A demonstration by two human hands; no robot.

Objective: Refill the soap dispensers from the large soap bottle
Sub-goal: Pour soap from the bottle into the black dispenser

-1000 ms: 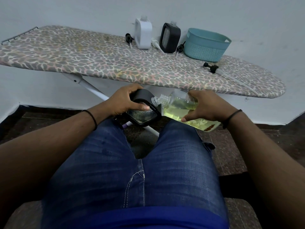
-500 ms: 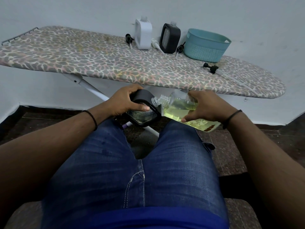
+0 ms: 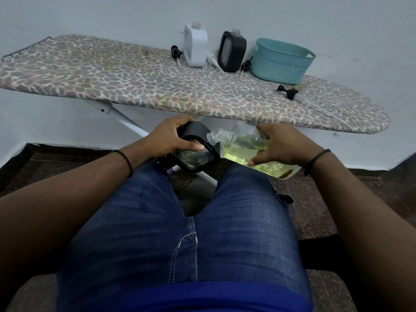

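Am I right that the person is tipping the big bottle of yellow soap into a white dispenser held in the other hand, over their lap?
Not quite: the dispenser being filled is black, not white. The head view shows the left hand gripping it while the right hand tips the large soap bottle toward it, over the lap. The white dispenser stands on the ironing board.

Hidden and cut-off parts

The left hand (image 3: 171, 138) covers the left side of the black dispenser (image 3: 195, 154); its mouth cannot be seen. The right hand (image 3: 281, 143) hides the middle of the soap bottle (image 3: 243, 147). Both forearms run off the near edge. The bottle's label is too small to read.
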